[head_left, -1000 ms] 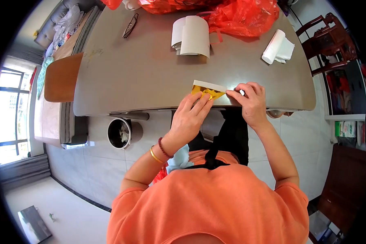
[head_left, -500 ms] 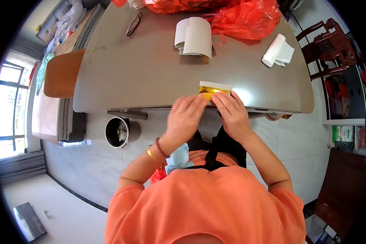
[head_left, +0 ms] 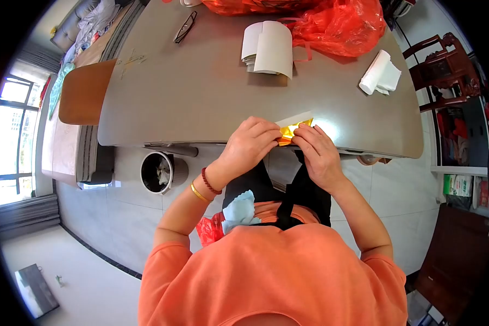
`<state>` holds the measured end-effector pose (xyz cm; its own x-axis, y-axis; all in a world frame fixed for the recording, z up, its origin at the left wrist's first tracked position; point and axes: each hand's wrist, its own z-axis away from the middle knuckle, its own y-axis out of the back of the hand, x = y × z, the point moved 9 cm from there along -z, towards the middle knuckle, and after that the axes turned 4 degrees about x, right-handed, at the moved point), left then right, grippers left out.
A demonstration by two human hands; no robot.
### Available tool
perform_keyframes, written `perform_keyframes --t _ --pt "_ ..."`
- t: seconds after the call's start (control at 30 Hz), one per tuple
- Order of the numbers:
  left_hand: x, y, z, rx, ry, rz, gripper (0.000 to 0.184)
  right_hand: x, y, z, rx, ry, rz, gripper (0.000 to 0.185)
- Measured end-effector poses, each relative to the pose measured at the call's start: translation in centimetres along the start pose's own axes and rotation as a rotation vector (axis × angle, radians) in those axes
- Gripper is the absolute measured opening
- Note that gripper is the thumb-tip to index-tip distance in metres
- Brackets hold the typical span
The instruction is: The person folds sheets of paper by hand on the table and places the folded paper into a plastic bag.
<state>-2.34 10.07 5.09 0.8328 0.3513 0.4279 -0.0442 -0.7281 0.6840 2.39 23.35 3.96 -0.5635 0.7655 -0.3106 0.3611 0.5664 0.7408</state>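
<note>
A sheet of gold foil paper (head_left: 292,130) with a white border lies tilted at the near edge of the table, partly folded. My left hand (head_left: 252,139) pinches its left end between thumb and fingers. On its right end, my right hand (head_left: 317,145) has its fingers closed round the near corner. The fingers hide parts of the fold. Farther back on the table stands a curled stack of white paper sheets (head_left: 268,49).
Red plastic bags (head_left: 342,27) lie at the back of the table (head_left: 190,103). Glasses (head_left: 185,27) rest at the back left, a white roll (head_left: 376,71) at the right. A bin (head_left: 160,173) stands on the floor, and a brown chair (head_left: 87,92) at the left.
The gold paper has turned from level to slanting, its right end higher. My left hand has gone from flat fingers to a pinch on its left end. The view has shifted slightly.
</note>
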Motion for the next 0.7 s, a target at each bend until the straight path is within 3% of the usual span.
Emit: perform_keyframes --t 0.43,0.7 --pt "-2.0 -0.9 -1.5 0.009 0.253 0.038 0.013 0.1 -0.3 0.3 -0.012 0.052 0.003 0.035" --pt "-1.8 -1.2 -1.6 -0.015 0.282 -0.009 0.013 0.0 -0.6 0.4 -0.033 0.044 0.035 0.038"
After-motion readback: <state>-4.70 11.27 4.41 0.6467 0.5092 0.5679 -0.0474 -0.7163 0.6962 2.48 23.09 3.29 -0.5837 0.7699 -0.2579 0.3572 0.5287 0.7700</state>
